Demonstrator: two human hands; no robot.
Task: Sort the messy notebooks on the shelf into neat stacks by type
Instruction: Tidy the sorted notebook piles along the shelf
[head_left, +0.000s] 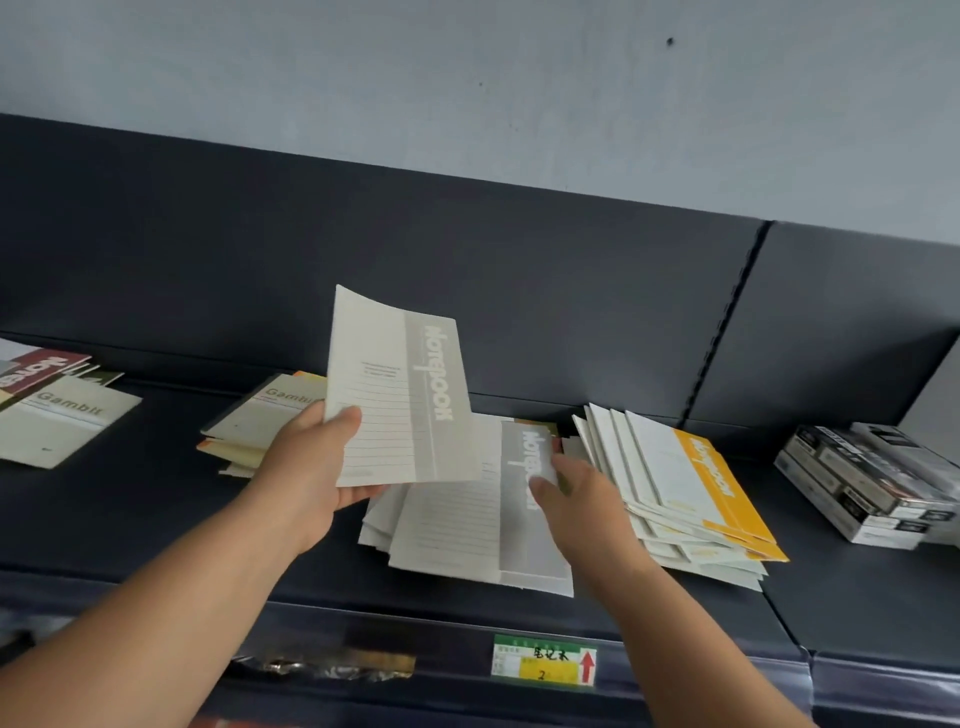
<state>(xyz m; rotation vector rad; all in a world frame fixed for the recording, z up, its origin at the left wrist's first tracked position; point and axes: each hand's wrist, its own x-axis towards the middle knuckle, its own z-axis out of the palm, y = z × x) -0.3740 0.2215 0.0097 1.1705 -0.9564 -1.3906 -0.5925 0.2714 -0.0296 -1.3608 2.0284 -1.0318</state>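
Several piles of notebooks line a dark shelf (156, 519) as a person sorts them by type. At far left, a Gambit notebook (67, 415) lies askew over a maroon notebook (36, 369); nearer the middle, a second Gambit pile (260, 421) sits fanned and uneven. The left hand (306, 467) grips a grey-banded notebook (400, 395) by its lower corner, thumb on the cover. It holds the copy raised and tilted just above the grey-banded pile (467, 519) it matches. The right hand (576, 499) lies on that pile's top cover, thumb on the grey band; whether its fingers pinch an edge or merely press cannot be told. Just beside the pile, orange-banded notebooks (691, 478) lie fanned, and stacked boxes (872, 483) stand apart at far right. A price label (544, 661) hangs on the shelf's front edge. The step in hand looks to be gathering the grey type. Done well, the raised copy would go down flat, its band aligned with those below. The right hand would steady the pile against sliding, and both hands would then square its edges clear of the orange ones.
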